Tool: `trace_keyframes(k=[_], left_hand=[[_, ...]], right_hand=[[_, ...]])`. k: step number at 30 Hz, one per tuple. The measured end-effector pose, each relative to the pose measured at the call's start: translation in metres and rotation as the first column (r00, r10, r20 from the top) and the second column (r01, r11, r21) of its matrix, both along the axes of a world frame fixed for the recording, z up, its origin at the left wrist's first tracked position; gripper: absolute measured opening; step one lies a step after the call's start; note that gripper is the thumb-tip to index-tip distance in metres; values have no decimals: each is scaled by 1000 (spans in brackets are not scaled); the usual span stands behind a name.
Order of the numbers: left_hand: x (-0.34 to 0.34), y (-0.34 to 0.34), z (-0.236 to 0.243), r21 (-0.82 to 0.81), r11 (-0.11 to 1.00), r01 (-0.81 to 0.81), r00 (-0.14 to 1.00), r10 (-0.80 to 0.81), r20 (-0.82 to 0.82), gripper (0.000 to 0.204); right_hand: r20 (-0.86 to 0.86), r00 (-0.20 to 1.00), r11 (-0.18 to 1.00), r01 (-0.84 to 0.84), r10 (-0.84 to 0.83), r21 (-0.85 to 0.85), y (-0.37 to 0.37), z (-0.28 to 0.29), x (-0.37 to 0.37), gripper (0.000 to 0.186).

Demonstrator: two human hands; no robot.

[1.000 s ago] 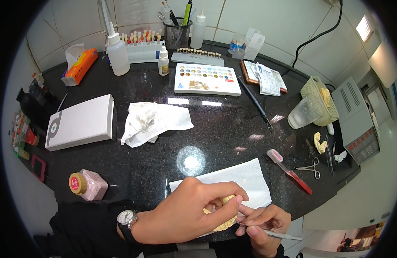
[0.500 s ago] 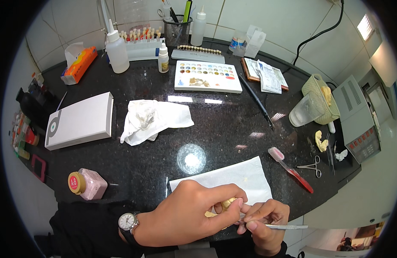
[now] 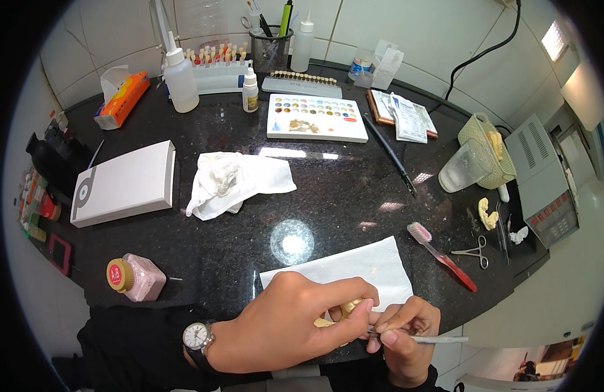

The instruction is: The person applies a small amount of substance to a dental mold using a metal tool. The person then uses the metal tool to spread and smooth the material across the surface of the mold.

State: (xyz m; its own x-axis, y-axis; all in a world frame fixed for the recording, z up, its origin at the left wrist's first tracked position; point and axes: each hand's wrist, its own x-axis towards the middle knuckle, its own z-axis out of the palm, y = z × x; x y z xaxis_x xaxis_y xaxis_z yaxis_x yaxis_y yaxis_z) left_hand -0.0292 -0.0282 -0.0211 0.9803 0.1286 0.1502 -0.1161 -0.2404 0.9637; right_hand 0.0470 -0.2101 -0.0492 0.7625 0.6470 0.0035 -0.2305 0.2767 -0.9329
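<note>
Two hands are brought together at the near edge of the dark bench (image 3: 341, 189), over a white paper towel (image 3: 354, 271). A small yellowish piece (image 3: 350, 308) — seemingly a dental model, though most of it is hidden — is clasped in the left hand (image 3: 289, 323), whose grip is clenched around it with the fingers curled over the top. A thin pale instrument (image 3: 433, 339) is pinched between thumb and fingers of the right hand (image 3: 403, 330), its handle pointing out to the right and its tip laid against the piece; whether it is a brush or a probe cannot be told.

The work appears to be in mid-course — fine detailing on the held piece is judged to be under way, with nothing yet set down as finished. How much of the piece's surface has been treated cannot be seen, as it is covered by the fingers. A palette with coloured wells (image 3: 317, 117) and a long dark brush (image 3: 389, 154) lie well apart at the far side, untouched. A crumpled white tissue (image 3: 233, 183), a white box (image 3: 123, 183), a pink jar with an orange lid (image 3: 136, 277) and a red toothbrush (image 3: 444, 256) rest around the middle of the bench.
</note>
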Motion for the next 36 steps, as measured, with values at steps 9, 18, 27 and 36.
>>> trace_keyframes(k=[9,18,27,36], left_hand=[[-1,1,2,10,1000,-4,999,5,-34,18],[-2,-1,2,5,1000,-26,999,26,-30,17],[-1,-4,-3,-14,999,-46,998,47,33,14],[-1,-4,0,26,998,-63,998,63,4,15]], right_hand=[[18,1000,1000,-8,7,9,1,1,-1,16],[4,997,995,-80,80,-62,0,5,4,13],[-57,985,984,-167,163,-60,4,13,6,8],[-37,968,968,-250,250,18,2,7,10,5]])
